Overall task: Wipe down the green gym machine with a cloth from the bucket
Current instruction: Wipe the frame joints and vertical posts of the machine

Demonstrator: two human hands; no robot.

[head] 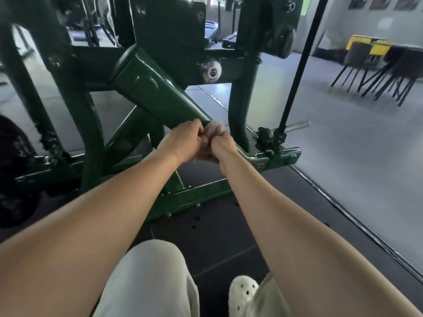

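Two bare hands are seen close together near the centre of the view, both closed on one small pale cloth (212, 131). The left hand (183, 139) is curled into a fist at about 9 o'clock from the cloth, and the right hand (223, 145) is closed at about 4 o'clock from it, so that the cloth is bunched between them. The cloth is pressed against the lower end of a slanted green tube (158, 92), which belongs to the green gym machine (91, 124). Only a small part of the cloth is visible, because most of it is covered by the fingers.

From the hands, the tube rises toward 11 o'clock up to a black end cap. At 12 o'clock a round chrome pivot cap (211, 70) is fixed on the frame. At 3 o'clock a black rod (295, 85) is clamped to a green base bar (281, 157), and a short chrome peg (297, 125) sticks out there. At 6 o'clock a dark rubber mat (217, 243) lies under the machine, and light trousers and a white perforated shoe (242, 294) are seen. At 2 o'clock, well apart, dark chairs (375, 72) stand on the grey floor beside something yellow, blurred.
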